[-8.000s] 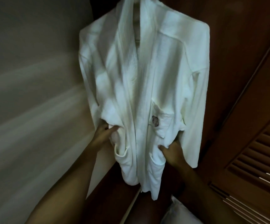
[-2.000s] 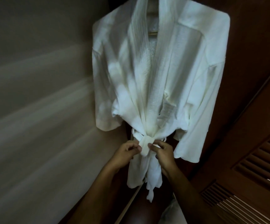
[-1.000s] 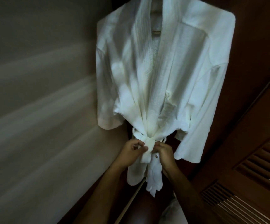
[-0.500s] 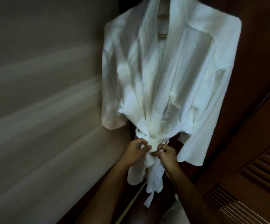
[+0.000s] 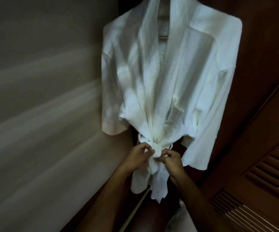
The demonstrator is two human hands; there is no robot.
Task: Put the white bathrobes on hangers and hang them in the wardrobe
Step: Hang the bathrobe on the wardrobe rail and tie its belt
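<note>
Hanging on a wooden hanger (image 5: 163,36) in the wardrobe: white cotton bathrobe (image 5: 168,77). Left hand (image 5: 136,159) and right hand (image 5: 173,159) pinching its white belt knot (image 5: 157,149); best cinched evenly, gently.

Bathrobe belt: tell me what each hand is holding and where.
Both hands pinch the bathrobe belt at its knot on the waist of the white bathrobe: the left hand from the left, the right hand from the right.
</note>
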